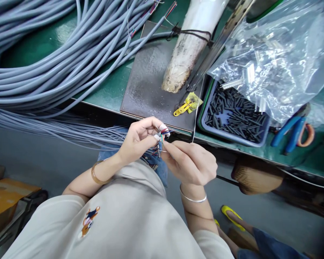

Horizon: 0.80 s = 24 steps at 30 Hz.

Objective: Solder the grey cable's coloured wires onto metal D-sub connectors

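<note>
My left hand (pixel 142 138) is closed in a pinch on a small bunch of thin coloured wires (pixel 165 131), red, blue and green among them, in front of the bench edge. My right hand (pixel 191 162) is closed too, its thumb and forefinger meeting at the wire ends just right of my left fingertips. A thin pale strand (pixel 196 115) runs down from the bench to behind my right knuckles. Below the fingers, a small metal-pinned part (pixel 158 150) hangs near my lap, partly hidden. Grey cables (pixel 105 135) run in from the left behind my left hand.
Thick coils of grey cable (pixel 56 79) cover the bench's left. A dark plate (pixel 145 82) bears a yellow clip (pixel 185 107) below a white wrapped tube (pixel 186 46). Rightward are a tray (pixel 202 122) of black sleeves, a plastic bag (pixel 291 57) of connectors and blue-handled pliers (pixel 294 135).
</note>
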### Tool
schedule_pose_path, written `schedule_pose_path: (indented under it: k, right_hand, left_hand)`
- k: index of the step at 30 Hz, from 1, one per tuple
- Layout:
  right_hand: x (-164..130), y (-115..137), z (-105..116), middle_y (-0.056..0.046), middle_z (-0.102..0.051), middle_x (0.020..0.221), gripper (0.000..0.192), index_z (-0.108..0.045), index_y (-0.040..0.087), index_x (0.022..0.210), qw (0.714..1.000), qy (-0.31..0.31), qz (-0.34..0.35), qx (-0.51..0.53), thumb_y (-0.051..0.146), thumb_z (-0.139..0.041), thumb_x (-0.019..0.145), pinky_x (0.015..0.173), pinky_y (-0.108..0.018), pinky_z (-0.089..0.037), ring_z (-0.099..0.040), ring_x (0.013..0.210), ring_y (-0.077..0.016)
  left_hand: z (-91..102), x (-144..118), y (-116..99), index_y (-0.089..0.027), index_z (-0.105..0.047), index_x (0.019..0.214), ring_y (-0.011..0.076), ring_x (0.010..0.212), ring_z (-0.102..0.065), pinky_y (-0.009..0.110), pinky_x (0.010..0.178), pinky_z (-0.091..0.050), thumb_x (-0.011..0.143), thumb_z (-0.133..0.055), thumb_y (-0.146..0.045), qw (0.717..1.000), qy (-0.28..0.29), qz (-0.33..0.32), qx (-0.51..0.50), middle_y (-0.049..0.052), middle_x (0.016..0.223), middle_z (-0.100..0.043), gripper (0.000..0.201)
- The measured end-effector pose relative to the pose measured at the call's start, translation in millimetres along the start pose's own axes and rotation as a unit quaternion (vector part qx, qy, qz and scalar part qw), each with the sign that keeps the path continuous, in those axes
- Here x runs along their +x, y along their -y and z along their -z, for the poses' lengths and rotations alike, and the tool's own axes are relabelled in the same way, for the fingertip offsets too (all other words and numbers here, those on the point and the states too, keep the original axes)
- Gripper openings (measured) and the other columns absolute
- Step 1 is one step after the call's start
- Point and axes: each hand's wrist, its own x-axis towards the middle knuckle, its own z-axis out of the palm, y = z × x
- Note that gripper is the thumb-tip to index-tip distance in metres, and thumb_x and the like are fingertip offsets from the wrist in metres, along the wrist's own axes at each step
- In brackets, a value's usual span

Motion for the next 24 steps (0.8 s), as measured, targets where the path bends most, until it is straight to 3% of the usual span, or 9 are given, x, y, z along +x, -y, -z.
schedule_pose_path:
  k: [3,6,9,12,18,24]
  right_hand:
    - [7.1,2.4,-0.8,0.001,-0.076,0.082,0.031,-0.073,0.026,0.106,1.000,-0.027,-0.011,0.010,0.013,-0.081,0.080,0.054,-0.026,-0.048,-0.066,0.064,-0.0111]
    - [12.9,6.3,-2.7,0.003,-0.072,0.079,0.020,-0.071,0.025,0.097,0.990,-0.056,-0.106,0.069,0.011,-0.076,0.083,0.049,-0.025,-0.042,-0.056,0.057,-0.0084]
    - [15.5,9.4,-4.2,0.003,-0.065,0.075,0.008,-0.069,0.024,0.086,0.950,-0.051,-0.255,0.172,0.016,-0.072,0.089,0.045,-0.025,-0.032,-0.045,0.053,-0.0071]
    - [15.9,9.7,-4.7,0.003,-0.059,0.073,0.010,-0.069,0.022,0.082,0.907,-0.037,-0.342,0.242,0.024,-0.071,0.092,0.048,-0.026,-0.031,-0.045,0.056,-0.0084]
    - [16.9,7.3,-5.4,0.004,-0.056,0.072,0.010,-0.070,0.022,0.082,0.880,-0.041,-0.386,0.274,0.027,-0.073,0.090,0.049,-0.027,-0.027,-0.040,0.055,-0.0069]
    - [20.0,8.1,-5.3,0.004,-0.056,0.072,0.009,-0.070,0.022,0.081,0.878,-0.044,-0.388,0.276,0.025,-0.073,0.090,0.049,-0.027,-0.026,-0.038,0.054,-0.0060]
  left_hand:
    - [1.5,-1.9,0.7,-0.014,-0.072,0.086,0.0057,0.060,-0.054,0.015,0.055,-0.044,0.081,-0.073,-0.016,1.000,0.008,0.007,-0.008,0.000,0.074,-0.066,0.006]
    - [0.3,-2.4,-0.7,-0.014,-0.074,0.089,0.0052,0.060,-0.055,0.015,0.056,-0.047,0.083,-0.075,-0.020,1.000,0.015,0.006,-0.006,0.001,0.080,-0.069,0.008]
    - [-3.5,-0.9,-3.0,-0.014,-0.074,0.087,0.0042,0.060,-0.056,0.014,0.058,-0.048,0.080,-0.082,-0.022,1.000,0.004,0.012,0.012,0.001,0.080,-0.070,0.013]
    - [-7.8,1.6,-5.1,-0.014,-0.072,0.082,0.0039,0.061,-0.057,0.014,0.059,-0.048,0.072,-0.090,-0.022,0.999,-0.019,0.026,0.030,-0.001,0.076,-0.068,0.022]
    - [-11.2,3.9,-5.2,-0.014,-0.071,0.079,0.0031,0.059,-0.055,0.012,0.057,-0.047,0.071,-0.091,-0.025,0.999,-0.028,0.019,0.042,-0.002,0.072,-0.066,0.024]
    - [-12.3,4.6,-5.6,-0.013,-0.071,0.077,0.0032,0.060,-0.056,0.011,0.057,-0.046,0.069,-0.092,-0.023,0.998,-0.042,0.017,0.046,-0.002,0.072,-0.066,0.024]
